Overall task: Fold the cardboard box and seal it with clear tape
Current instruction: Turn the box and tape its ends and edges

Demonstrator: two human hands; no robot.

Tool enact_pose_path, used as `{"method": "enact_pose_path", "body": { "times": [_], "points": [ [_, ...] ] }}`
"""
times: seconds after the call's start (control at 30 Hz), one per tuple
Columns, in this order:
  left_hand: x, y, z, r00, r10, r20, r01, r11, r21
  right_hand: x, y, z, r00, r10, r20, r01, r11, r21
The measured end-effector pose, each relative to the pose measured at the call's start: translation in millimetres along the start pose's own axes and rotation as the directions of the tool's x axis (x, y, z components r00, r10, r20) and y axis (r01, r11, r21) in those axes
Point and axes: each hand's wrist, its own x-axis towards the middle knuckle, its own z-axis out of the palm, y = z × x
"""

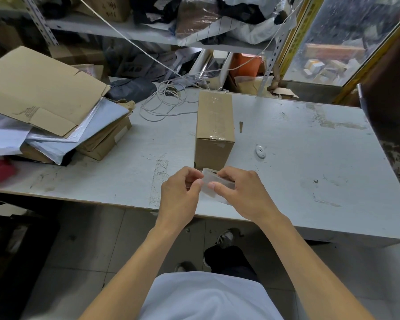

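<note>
Just in front of the cardboard box (pixel 214 130), 2 hands are sharing the clear tape roll (pixel 214 184): the right hand (pixel 240 192) is gripping it, the left hand (pixel 179 195) is pinching its edge. The box is standing closed on the grey table (pixel 310 158), tape glinting across its top. Left of it, flattened cardboard (pixel 39 88) is lying on a pile.

Packing/shipping storeroom: worn white worktable (pixel 286 144) with flattened cardboard (pixel 39 88) and poly mailers (pixel 56 137) piled at its left end, metal shelving (pixel 125 31) crammed with bagged goods behind it, parcels (pixel 321 65) beyond.
</note>
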Motion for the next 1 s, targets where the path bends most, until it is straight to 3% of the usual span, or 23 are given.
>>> {"method": "enact_pose_path", "body": {
  "times": [0.33, 0.57, 0.8, 1.0],
  "points": [
    [2, 0, -2, 0.998, -0.068, 0.012, 0.068, 0.997, -0.045, 0, 1, 1, 0.998, -0.029, 0.055, 0.03, 1.0, -0.009],
    [1, 1, -4, 0.987, -0.162, 0.018, 0.163, 0.979, -0.126, -6, 2, -2, 0.981, -0.131, 0.146, 0.117, 0.988, 0.096],
    [4, 2, -13, 0.978, -0.205, 0.04, 0.208, 0.955, -0.21, -12, 19, -5, 0.962, -0.269, 0.056, 0.262, 0.959, 0.109],
    [1, 10, -10, 0.983, -0.174, 0.063, 0.184, 0.963, -0.198, -11, 32, -1, 0.97, -0.244, 0.008, 0.243, 0.968, 0.064]
  ]
}}
